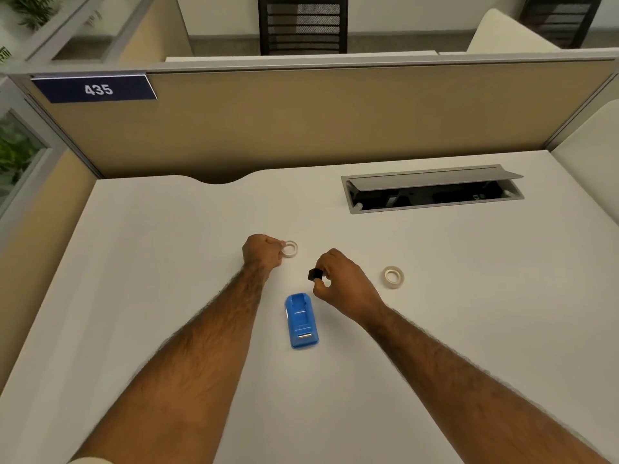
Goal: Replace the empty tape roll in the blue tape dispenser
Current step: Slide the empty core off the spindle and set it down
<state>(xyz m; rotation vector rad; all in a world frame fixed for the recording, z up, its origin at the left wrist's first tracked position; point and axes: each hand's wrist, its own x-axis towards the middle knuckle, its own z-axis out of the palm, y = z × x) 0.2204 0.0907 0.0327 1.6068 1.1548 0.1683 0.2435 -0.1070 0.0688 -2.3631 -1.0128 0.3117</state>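
Note:
The blue tape dispenser (300, 321) lies on the white desk (150, 269) between my forearms, its roll bay open with no roll in it. My left hand (263, 251) rests on the desk with its fingertips on a thin, pale tape ring (290, 249) lying flat just beyond the dispenser. My right hand (338, 277) hovers to the right of the dispenser and pinches a small black spindle hub (315, 274) between thumb and fingers. A thicker, fuller tape roll (393, 277) lies on the desk further right, apart from both hands.
An open grey cable hatch (432, 192) is sunk into the desk at the back right. A tan partition (335, 122) with a "435" sign (95, 89) closes the far edge. A curved notch (217, 180) cuts the desk's back edge.

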